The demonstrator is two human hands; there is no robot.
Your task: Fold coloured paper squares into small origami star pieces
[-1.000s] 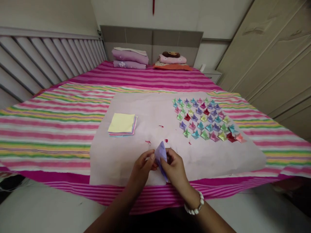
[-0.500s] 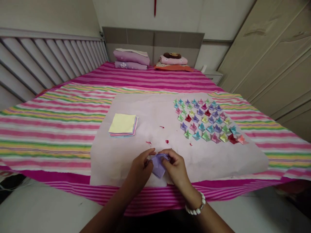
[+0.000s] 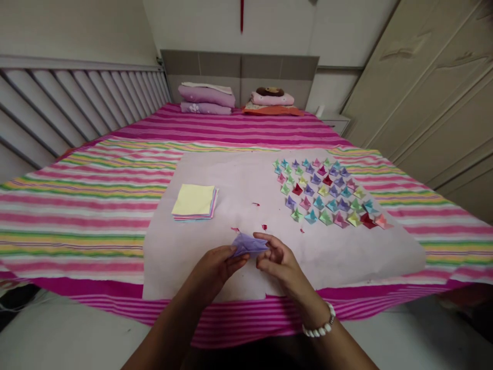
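A purple sheet of folded origami paper [image 3: 246, 245] is held just above the near part of the big pale sheet [image 3: 231, 169]. My left hand [image 3: 215, 267] pinches its left end between thumb and fingers. At the paper's right tip is my right hand [image 3: 283, 262], index finger stretched behind or against it and thumb apart below; whether it touches is unclear. To the left lies a stack of square paper [image 3: 193, 200], pale yellow on top. Several rows of small folded paper pieces [image 3: 323, 190] in many colours stand on the right.
Small red scraps [image 3: 264, 227] lie beyond my hands. The pale sheet rests on a bed with a striped cover [image 3: 77, 216]. Folded bedding [image 3: 206, 97] and a headboard [image 3: 200, 67] are at the far end, a slatted rail [image 3: 88, 97] left, wardrobe doors [image 3: 423, 92] right.
The purple paper has turned from pointing down to lying sideways, flatter and wider. My right hand has loosened from it, and my left hand now grips its left end.
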